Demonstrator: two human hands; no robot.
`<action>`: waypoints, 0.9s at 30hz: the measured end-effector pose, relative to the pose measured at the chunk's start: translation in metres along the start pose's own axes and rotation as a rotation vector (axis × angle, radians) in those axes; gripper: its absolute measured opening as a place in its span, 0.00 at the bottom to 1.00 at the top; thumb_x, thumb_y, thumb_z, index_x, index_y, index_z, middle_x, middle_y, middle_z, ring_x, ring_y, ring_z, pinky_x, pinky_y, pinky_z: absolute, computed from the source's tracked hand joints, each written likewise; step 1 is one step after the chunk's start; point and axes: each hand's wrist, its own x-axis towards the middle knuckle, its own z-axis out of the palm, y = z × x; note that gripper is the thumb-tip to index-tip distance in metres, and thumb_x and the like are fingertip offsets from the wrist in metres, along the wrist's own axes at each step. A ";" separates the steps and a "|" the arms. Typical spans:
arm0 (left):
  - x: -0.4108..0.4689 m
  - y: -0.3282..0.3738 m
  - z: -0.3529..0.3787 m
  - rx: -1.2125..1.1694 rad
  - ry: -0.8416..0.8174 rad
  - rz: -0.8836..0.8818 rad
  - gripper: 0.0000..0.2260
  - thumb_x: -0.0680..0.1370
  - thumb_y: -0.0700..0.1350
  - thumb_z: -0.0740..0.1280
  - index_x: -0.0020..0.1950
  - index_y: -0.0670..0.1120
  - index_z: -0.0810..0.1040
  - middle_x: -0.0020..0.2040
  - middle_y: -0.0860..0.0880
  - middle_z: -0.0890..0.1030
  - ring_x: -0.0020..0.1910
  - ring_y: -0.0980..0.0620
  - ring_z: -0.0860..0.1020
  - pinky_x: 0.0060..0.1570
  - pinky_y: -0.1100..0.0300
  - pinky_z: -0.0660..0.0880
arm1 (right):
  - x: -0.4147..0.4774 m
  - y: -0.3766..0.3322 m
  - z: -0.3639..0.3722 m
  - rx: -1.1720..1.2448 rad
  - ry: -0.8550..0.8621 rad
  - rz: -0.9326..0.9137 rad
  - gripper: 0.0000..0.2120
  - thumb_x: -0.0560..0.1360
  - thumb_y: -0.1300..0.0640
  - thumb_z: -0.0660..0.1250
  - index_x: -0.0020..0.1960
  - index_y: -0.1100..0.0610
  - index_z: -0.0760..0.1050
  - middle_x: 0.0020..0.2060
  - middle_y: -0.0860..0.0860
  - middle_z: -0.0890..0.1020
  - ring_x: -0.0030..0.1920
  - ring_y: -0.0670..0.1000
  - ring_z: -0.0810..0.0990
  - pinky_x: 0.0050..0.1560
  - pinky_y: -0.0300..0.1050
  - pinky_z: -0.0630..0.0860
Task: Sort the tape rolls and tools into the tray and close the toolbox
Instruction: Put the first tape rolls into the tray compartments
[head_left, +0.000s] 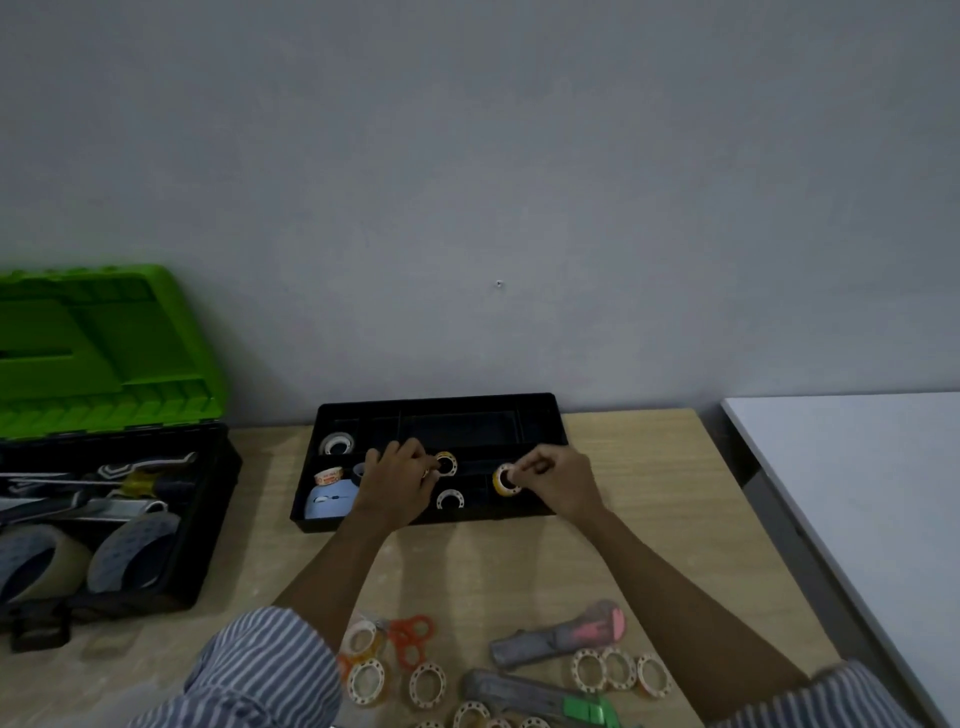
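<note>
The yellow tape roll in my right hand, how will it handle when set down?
Probably light: the right hand pinches the yellow tape roll with fingertips alone. Round, so on edge it may roll; the tray compartment should stop it.

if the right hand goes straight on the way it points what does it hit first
The right hand, pinching a roll, points left across the tray. First in line is probably the other roll, held by the left hand; heights are hard to judge.
</note>
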 end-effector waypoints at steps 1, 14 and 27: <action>-0.001 -0.001 0.000 -0.008 0.011 0.003 0.16 0.82 0.53 0.54 0.66 0.51 0.73 0.64 0.51 0.71 0.61 0.49 0.69 0.59 0.53 0.62 | 0.006 -0.004 0.004 -0.030 0.060 0.017 0.05 0.68 0.61 0.75 0.41 0.62 0.82 0.37 0.56 0.83 0.34 0.46 0.76 0.35 0.29 0.72; 0.004 0.002 0.004 0.046 0.061 0.131 0.17 0.83 0.50 0.51 0.66 0.49 0.72 0.65 0.52 0.74 0.59 0.48 0.70 0.57 0.52 0.62 | 0.029 -0.018 0.046 -0.363 0.211 0.100 0.09 0.71 0.48 0.72 0.42 0.54 0.80 0.41 0.50 0.84 0.45 0.51 0.82 0.49 0.44 0.77; 0.002 -0.002 0.010 0.088 0.065 0.155 0.17 0.82 0.52 0.52 0.60 0.49 0.77 0.61 0.52 0.76 0.59 0.49 0.70 0.58 0.51 0.60 | 0.025 -0.011 0.060 -0.651 -0.017 -0.068 0.25 0.81 0.44 0.50 0.52 0.57 0.81 0.50 0.55 0.80 0.60 0.57 0.66 0.61 0.56 0.59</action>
